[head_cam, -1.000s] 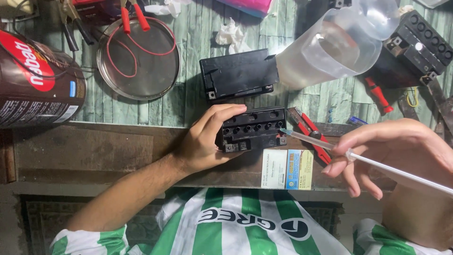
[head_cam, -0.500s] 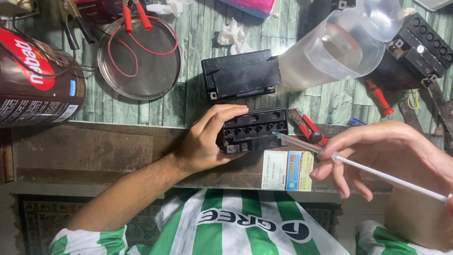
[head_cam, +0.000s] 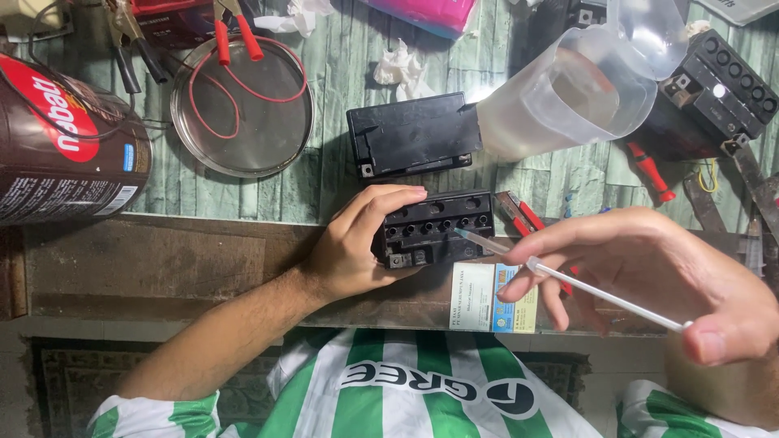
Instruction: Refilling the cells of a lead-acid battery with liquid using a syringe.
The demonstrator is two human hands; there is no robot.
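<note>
Since the earlier frame we are easing our right hand (head_cam: 649, 280) a little leftward, and the tip of the syringe (head_cam: 568, 280) is now sitting right at the top of the small black battery (head_cam: 438, 227), over its row of round fill holes. We are pinching the syringe barrel between the fingers of that hand while the thumb is pressing on the end of the white plunger at the right edge of the frame. Our left hand (head_cam: 357, 243) is keeping its place at the centre of the frame, fingers wrapped around the left end of the battery, clamped on it and steadying it on the wooden bench edge (head_cam: 162, 259).

Just above, we are seeing a second black battery (head_cam: 414, 134) lying on the green planked tabletop (head_cam: 341, 73), touching a clear plastic jug (head_cam: 568, 89) of liquid that is tilting toward the upper right. A round metal dish (head_cam: 243, 105) holding a red wire is sitting in the upper left, beside a brown tin (head_cam: 65, 146) at the left edge. Red-handled pliers (head_cam: 519, 215) are lying just right of the held battery.
</note>
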